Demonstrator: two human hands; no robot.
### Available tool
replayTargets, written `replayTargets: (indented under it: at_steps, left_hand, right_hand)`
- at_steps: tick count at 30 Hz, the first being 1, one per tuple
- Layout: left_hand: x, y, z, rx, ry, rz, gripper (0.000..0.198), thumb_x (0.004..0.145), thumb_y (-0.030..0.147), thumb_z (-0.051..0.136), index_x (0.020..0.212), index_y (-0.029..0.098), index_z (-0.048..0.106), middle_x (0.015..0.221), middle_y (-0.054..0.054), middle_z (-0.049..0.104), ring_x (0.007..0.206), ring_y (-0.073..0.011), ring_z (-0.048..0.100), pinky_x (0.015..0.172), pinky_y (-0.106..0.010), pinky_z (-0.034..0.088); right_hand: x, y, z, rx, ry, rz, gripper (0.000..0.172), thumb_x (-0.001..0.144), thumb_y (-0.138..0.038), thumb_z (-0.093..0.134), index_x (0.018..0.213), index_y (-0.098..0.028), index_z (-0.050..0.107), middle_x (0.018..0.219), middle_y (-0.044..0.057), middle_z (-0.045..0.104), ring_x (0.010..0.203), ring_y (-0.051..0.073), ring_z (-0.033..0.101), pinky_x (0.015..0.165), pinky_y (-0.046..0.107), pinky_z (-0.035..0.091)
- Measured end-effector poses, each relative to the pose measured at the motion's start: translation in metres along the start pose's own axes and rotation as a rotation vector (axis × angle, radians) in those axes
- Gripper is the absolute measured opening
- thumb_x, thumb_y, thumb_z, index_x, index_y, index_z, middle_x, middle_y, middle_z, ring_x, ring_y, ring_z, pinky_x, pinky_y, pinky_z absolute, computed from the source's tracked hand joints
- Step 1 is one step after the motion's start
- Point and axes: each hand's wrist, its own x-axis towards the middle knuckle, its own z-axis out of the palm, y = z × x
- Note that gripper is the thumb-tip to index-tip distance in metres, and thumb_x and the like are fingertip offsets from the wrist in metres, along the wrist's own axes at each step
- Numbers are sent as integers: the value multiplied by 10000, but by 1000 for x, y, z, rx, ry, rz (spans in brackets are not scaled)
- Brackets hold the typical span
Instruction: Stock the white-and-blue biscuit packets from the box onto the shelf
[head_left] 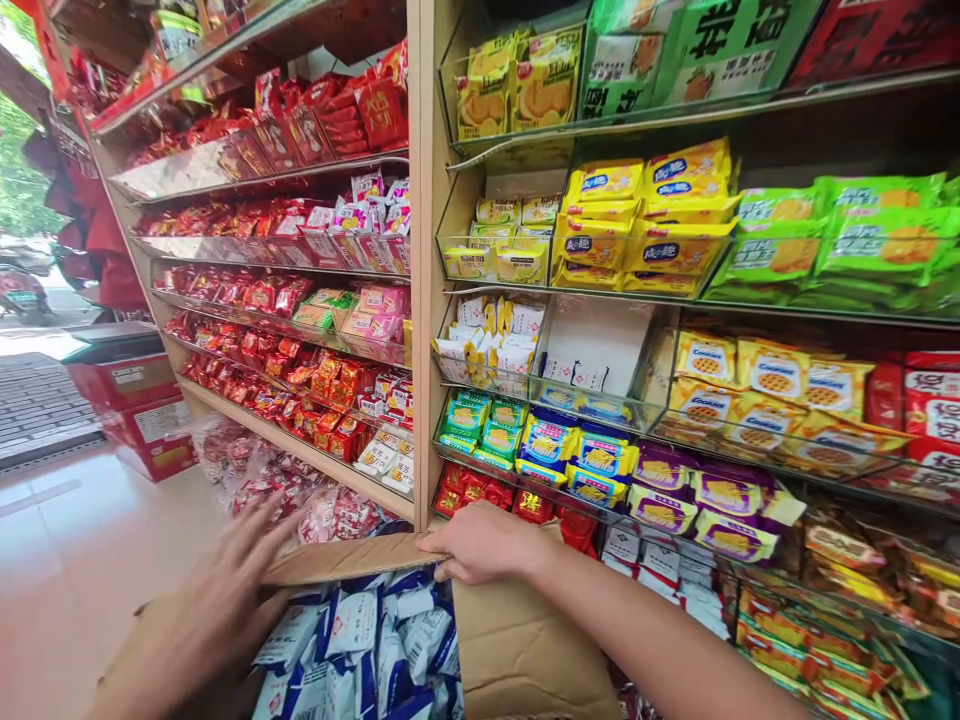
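Here, the right hand [491, 543] pinches creased cardboard [529, 640], the left hand [202, 610] splayed beside crinkled, pillowy packets [354, 622].

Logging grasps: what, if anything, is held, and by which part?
The right hand grips the cardboard box at its far edge; the left hand is blurred, so its hold is unclear.

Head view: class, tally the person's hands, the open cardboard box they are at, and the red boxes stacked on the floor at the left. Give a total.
Hands: 2 (left hand, right hand)
Open cardboard box: 1
Red boxes: 2 (upper red box, lower red box)
Total: 5
The blue-and-white packets overlap too much to count.
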Motion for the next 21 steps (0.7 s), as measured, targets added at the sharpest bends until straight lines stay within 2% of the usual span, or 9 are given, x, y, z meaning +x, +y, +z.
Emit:
replayTargets:
  at_steps: [1, 3, 5, 7, 9, 10, 12, 15, 21]
  left_hand:
    - [18, 13, -10, -64, -149, 130, 739, 632, 268, 508, 1331, 248, 267, 1414, -65, 290, 1285, -306, 246, 1046, -421, 246]
    - [47, 35, -24, -256, -435, 282, 637, 671, 258, 482, 1292, 294, 346, 1323, -16, 449, 1198, -269, 411, 993, -342, 340]
    - [64, 49, -26, -422, -618, 352, 525, 734, 254, 421, 1253, 334, 401, 1199, 33, 573, 1083, -209, 533, 899, -250, 419]
    - [70, 52, -19, -501, -657, 368, 500, 740, 222, 410, 1223, 348, 439, 1132, 60, 618, 1018, -180, 577, 843, -203, 438]
    - [72, 48, -9, -523, -643, 360, 517, 715, 191, 432, 1207, 346, 461, 1114, 73, 627, 994, -171, 587, 832, -187, 433]
    - [73, 46, -5, -534, -644, 355, 521, 708, 184, 438, 1202, 346, 467, 1107, 80, 630, 984, -163, 591, 831, -179, 430]
    - [75, 42, 1, -564, -658, 353, 523, 702, 181, 440, 1195, 353, 471, 1085, 96, 638, 977, -145, 590, 839, -166, 417]
    - [80, 44, 5, -594, -704, 360, 512, 696, 192, 439, 1181, 349, 485, 1040, 100, 655, 942, -133, 599, 830, -164, 413]
    - [87, 52, 14, -576, -746, 330, 482, 691, 237, 446, 1165, 291, 515, 982, 63, 675, 946, -170, 587, 854, -202, 400]
  right_hand:
    - [-1, 0, -1, -3, -1, 6, 307, 790, -364, 459, 1047, -227, 556, 865, 81, 687, 802, 253, 633, 578, 318, 449]
    - [-5, -2, 0, -5, -9, 42, 282, 793, -351, 458, 1024, -225, 561, 842, 70, 685, 780, 245, 631, 572, 315, 451]
    - [-10, -9, 5, -20, 71, 96, 282, 777, -354, 496, 1015, -215, 554, 868, 62, 671, 803, 231, 615, 608, 319, 457]
    - [-16, -18, 16, -77, 248, 38, 320, 753, -394, 536, 995, -185, 552, 985, 72, 629, 941, 228, 556, 727, 335, 446]
    - [-20, -27, 29, -156, 392, -153, 277, 776, -392, 512, 934, -173, 574, 1096, 61, 577, 1080, 217, 454, 885, 351, 366]
    - [-22, -30, 35, -186, 380, -254, 248, 802, -382, 474, 879, -180, 594, 1079, 42, 588, 1075, 205, 449, 940, 368, 312]
    - [-25, -31, 43, -223, 219, -364, 297, 842, -376, 395, 756, -207, 624, 894, 3, 655, 924, 187, 524, 971, 419, 246]
    - [-33, -25, 44, -251, 66, -370, 432, 827, -493, 358, 659, -220, 647, 649, -8, 658, 686, 178, 549, 868, 407, 305]
    - [-61, -28, 22, -253, 98, -239, 625, 771, -653, 269, 607, -199, 666, 518, 25, 625, 530, 144, 501, 569, 296, 295]
